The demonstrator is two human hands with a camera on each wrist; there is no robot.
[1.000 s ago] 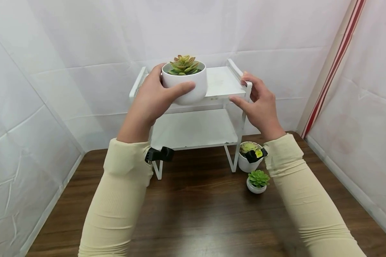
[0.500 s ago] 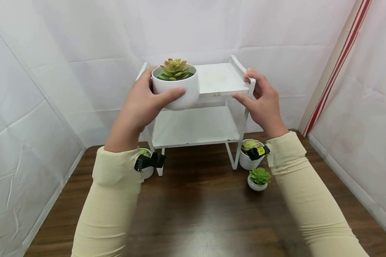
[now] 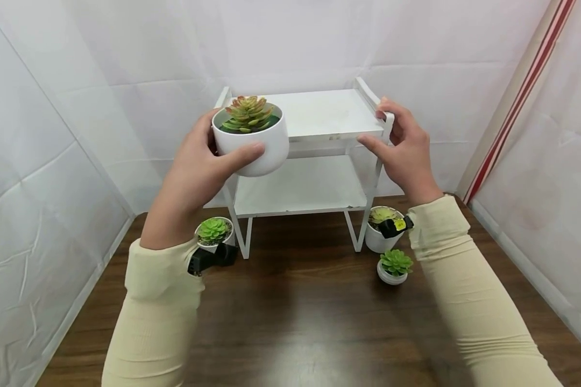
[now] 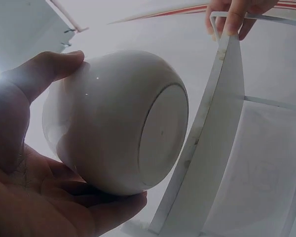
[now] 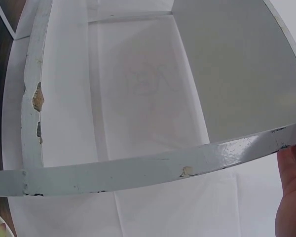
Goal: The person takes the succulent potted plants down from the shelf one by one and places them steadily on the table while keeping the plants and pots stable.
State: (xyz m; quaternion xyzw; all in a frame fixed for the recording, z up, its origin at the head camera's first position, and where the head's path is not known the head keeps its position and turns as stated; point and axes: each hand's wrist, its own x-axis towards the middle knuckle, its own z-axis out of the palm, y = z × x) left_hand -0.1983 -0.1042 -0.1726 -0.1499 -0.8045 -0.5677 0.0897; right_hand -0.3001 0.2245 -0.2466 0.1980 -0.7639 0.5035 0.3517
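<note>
My left hand [image 3: 196, 166] grips a white round pot with a green, red-tipped succulent [image 3: 248, 115], thumb across its front. The pot is raised before the left part of the top board of a white two-tier shelf [image 3: 321, 113]. In the left wrist view the smooth white pot [image 4: 113, 118] tilts its flat base toward the shelf board [image 4: 207, 133]. My right hand [image 3: 406, 148] grips the shelf's front right corner, fingers curled over the side rail and thumb by the board's front edge. In the right wrist view, chipped paint marks the shelf's post [image 5: 187, 165].
A potted green succulent [image 3: 214, 230] stands by the shelf's left leg, partly behind the left wrist camera. Near the right leg are a larger potted succulent [image 3: 380, 236] and a small one [image 3: 395, 263]. All rest on a dark wooden table [image 3: 295, 312]; white sheeting [image 3: 290, 48] hangs behind.
My left hand has brought the potted succulent left, down and toward me, away from the shelf top. Another potted succulent has come into view at left. My right hand keeps hold of the shelf corner.
</note>
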